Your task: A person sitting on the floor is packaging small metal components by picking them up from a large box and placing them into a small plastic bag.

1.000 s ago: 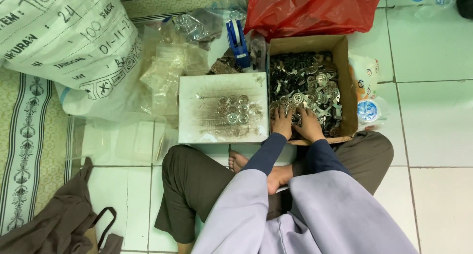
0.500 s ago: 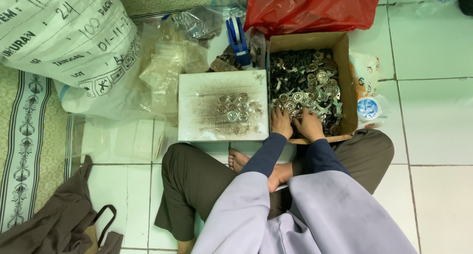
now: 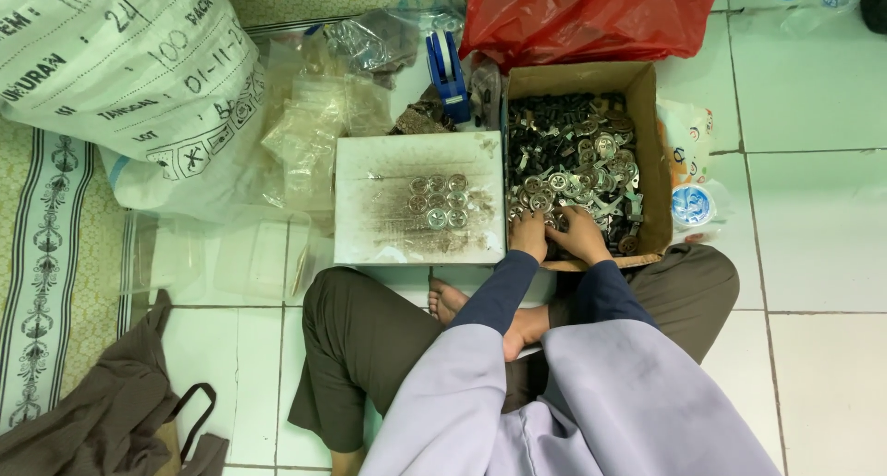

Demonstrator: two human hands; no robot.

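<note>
Little has moved since the earlier frames: both our hands stay at the near edge of the cardboard box (image 3: pixel 647 162), fingers buried in the heap of small metal parts (image 3: pixel 577 162), with at most a slight shuffle of the fingertips. We judge that the sorting through the parts goes on without anything yet lifted clear.

Our left hand (image 3: pixel 529 234) lies palm down at the box's 7 o'clock corner, fingers curled into the parts; whether its grip has closed on a piece we cannot tell, since the fingertips are hidden among the metal. Our right hand (image 3: pixel 580 234) sits just beside it, toward 6 o'clock of the box, likewise dug in and its grip just as unclear.

At 9 o'clock from the hands, touching the box, lies a white board (image 3: pixel 370 226) bearing a small cluster of round metal discs (image 3: pixel 439 201). A red plastic bag (image 3: pixel 582 14) sits at 12 o'clock beyond the box, a blue tape dispenser (image 3: pixel 448 69) at 11 o'clock, and a large white sack (image 3: pixel 120 79) further off at 10 o'clock on the tiled floor (image 3: pixel 813 254).
</note>
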